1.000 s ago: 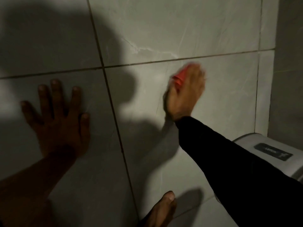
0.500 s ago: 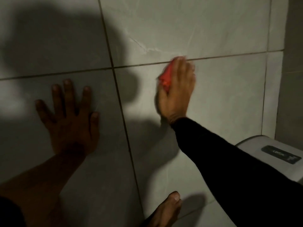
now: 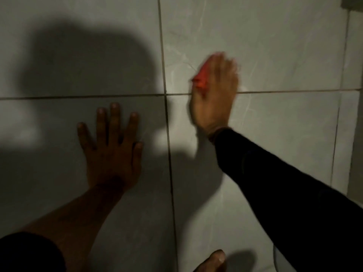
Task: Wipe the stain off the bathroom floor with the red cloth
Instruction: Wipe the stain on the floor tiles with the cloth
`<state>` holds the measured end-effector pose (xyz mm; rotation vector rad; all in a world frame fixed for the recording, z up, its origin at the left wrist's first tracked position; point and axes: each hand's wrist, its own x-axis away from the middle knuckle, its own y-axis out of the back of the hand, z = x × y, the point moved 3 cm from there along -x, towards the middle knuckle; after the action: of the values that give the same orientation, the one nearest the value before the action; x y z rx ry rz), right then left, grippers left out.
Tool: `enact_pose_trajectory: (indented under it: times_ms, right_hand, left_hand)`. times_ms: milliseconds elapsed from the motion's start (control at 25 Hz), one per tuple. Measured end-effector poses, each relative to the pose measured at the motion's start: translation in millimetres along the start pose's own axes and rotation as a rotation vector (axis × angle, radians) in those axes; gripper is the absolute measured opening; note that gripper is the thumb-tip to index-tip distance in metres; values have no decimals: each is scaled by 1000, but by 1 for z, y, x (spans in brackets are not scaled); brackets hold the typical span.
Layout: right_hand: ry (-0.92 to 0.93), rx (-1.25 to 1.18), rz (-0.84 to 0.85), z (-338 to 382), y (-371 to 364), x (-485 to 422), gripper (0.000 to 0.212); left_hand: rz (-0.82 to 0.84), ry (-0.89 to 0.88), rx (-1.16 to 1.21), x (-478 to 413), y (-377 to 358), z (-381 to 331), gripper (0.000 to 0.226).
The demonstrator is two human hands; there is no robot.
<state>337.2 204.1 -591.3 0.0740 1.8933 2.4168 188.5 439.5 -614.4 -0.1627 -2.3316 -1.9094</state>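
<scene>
Red cloth [image 3: 200, 79] under the right hand [image 3: 214, 99], pressed to the floor [image 3: 275, 55].
The right hand's fingers lie flat over it, blurred, across a grout line [image 3: 284, 91]; the left hand [image 3: 113, 146] rests nearby to the left, fingers spread, palm down on shadowed tile.

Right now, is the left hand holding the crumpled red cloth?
No. The left hand lies flat and empty on the grey tiled floor; the crumpled red cloth is under the right hand.

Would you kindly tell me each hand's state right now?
Left hand: open, flat on the floor.
Right hand: pressing the red cloth.
</scene>
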Motion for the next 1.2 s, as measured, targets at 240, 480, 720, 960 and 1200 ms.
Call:
enact_pose_trajectory:
  times_ms: [240, 480, 720, 960, 1200]
  right_hand:
    - [381, 27, 318, 20, 0, 257, 83]
    - [-336, 37, 267, -107, 40, 245, 84]
    - [-193, -91, -4, -37, 6, 25, 80]
    - [361, -88, 380, 53, 0, 276, 87]
    - [-360, 47, 294, -81, 35, 284, 81]
  left_hand:
    - [4, -4, -4, 0, 1, 1, 73]
    - [9, -3, 8, 1, 0, -1, 72]
    - [-6, -7, 6, 0, -3, 2, 71]
    - [4, 1, -1, 0, -6, 5, 72]
    - [4, -11, -6, 2, -5, 4, 72]
